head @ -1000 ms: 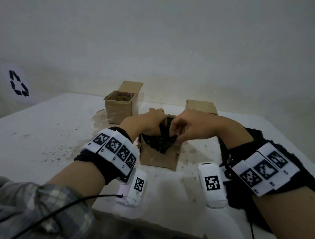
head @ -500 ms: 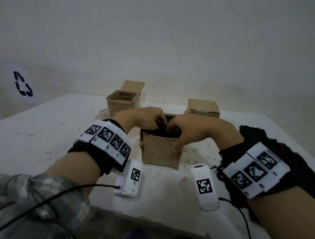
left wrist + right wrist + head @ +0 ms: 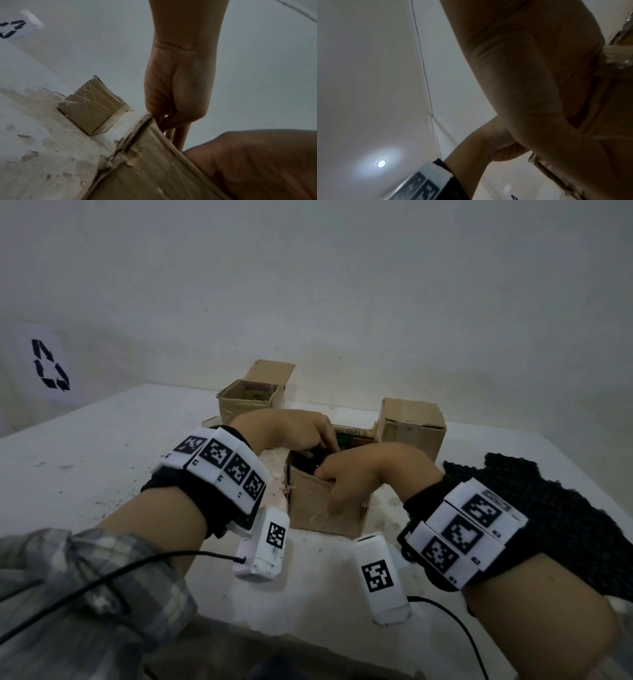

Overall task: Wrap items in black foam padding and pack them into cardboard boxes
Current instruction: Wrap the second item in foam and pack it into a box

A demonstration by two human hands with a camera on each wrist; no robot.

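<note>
Boxes: three cardboard on white table (image 3: 102, 446). Near box (image 3: 325, 508) open, black foam (image 3: 308, 462) inside. Left hand (image 3: 291, 433) fingers curled down into opening, on foam. Right hand (image 3: 356, 474) over near rim, thumb outside wall, fingers inside; whether they pinch foam, cannot tell. Open box (image 3: 251, 402) and closed box (image 3: 411, 426) behind. One spare foam sheet (image 3: 548, 508) beside right wrist.

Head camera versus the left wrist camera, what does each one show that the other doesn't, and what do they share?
Only the head view shows the spare black foam sheet lying at the right of the table, the closed box at the back right, dark foam inside the near box, and both marker wristbands.

Only the left wrist view shows the crinkled clear tape on the side of the back-left box.

Both show the right hand at the near box's rim, the left hand, the back-left box, and the recycling symbol on the wall.
</note>
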